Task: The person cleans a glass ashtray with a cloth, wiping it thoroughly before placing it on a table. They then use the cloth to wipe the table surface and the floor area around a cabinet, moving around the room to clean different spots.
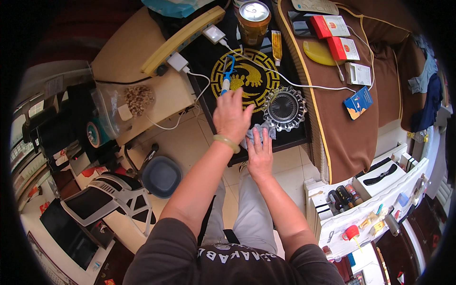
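On the black tabletop (281,141) with its gold ring pattern, my right hand (260,155) lies flat, fingers pressed on a crumpled grey cloth (270,131). A clear glass ashtray (284,108) stands just beyond the cloth, to the right. My left hand (232,115) is over the table's left part, fingers spread a little, palm down. Its fingertips are close to the handle of a blue and white peeler (227,80); whether they touch it cannot be told. A yellow tube (276,48) and a brown can (253,25) stand or lie farther back.
Left of the table are a yellow power strip (181,41) with chargers and a bag of brown pieces (139,100). White cables cross the tabletop. Cigarette packs (343,48) and a blue box (358,102) lie on the brown sofa cover (352,142). A grey bin (162,177) stands on the floor.
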`<state>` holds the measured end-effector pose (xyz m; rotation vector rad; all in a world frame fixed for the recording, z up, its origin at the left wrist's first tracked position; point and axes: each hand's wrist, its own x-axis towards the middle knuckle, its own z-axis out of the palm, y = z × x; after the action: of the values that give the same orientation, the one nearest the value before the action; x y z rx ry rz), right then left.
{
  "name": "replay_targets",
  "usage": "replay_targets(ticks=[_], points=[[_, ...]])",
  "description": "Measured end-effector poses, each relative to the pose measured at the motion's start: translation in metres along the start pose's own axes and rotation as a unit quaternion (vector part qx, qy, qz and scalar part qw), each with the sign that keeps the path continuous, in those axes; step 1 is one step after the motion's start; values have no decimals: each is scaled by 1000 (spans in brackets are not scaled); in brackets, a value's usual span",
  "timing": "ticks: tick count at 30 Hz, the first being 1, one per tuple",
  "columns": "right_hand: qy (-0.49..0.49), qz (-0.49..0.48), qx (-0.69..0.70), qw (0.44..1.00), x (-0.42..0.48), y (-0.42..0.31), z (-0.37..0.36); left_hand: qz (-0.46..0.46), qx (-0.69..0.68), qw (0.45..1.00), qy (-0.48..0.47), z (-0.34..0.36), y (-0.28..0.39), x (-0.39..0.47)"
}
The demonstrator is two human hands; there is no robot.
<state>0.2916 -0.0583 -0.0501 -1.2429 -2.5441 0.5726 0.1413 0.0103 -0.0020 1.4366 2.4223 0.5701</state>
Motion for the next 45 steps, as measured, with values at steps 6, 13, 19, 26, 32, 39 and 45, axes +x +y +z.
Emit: replay_targets(ticks=[6,13,19,26,32,39,45], points=[[4,7,-2,1000,30,-11,6,-32,36,998,-31,-9,-42,-11],[31,-11,-10,999,65,-19,11,-42,-8,997,-60,-1,-58,-1],[51,-4,-16,999,91,-21,19,-44,-77,996,-22,-17,-62,-9],[52,-19,-19,998,135,-23,25,-52,-161,986,10,-50,-61,-45],[68,-76,6,995,192,-18,30,-90,-213,973,22,-67,-68,-64],[55,-115,1,992,232,-17,40,-119,-227,966,22,-80,-76,-61],[54,-127,14,990,241,-17,41,-101,-216,970,44,-83,-87,-62]])
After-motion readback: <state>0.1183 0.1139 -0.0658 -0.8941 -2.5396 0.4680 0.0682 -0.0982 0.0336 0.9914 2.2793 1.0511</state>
